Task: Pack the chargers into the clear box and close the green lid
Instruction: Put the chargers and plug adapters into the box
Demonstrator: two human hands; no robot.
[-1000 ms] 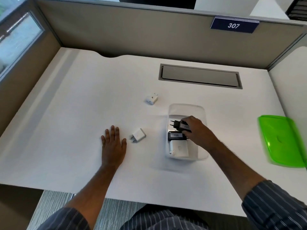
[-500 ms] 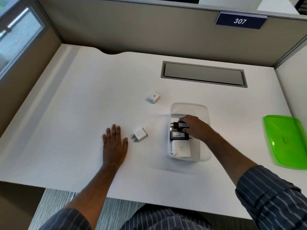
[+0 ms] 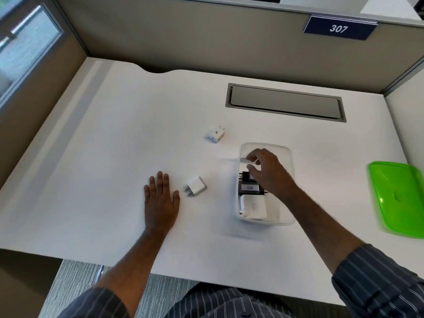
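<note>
The clear box (image 3: 289, 157) stands right of the desk's middle. Inside it lie a white charger (image 3: 252, 206), a black charger labelled 026 (image 3: 249, 188) and a second black charger (image 3: 244, 175), partly hidden by my fingers. My right hand (image 3: 267, 171) hovers over the box with fingers apart and holds nothing. My left hand (image 3: 160, 196) rests flat on the desk. A white charger (image 3: 195, 185) lies just right of it. A smaller white charger (image 3: 216, 133) sits further back. The green lid (image 3: 398, 198) lies at the right edge.
A grey cable hatch (image 3: 284, 103) is set into the white desk (image 3: 103, 157) behind the box. Beige partition walls enclose the desk at the back and both sides, with a sign reading 307 (image 3: 339, 28).
My right hand lowered the second black charger into the box, let go of it and has risen with fingers apart. My left hand has not moved.
</note>
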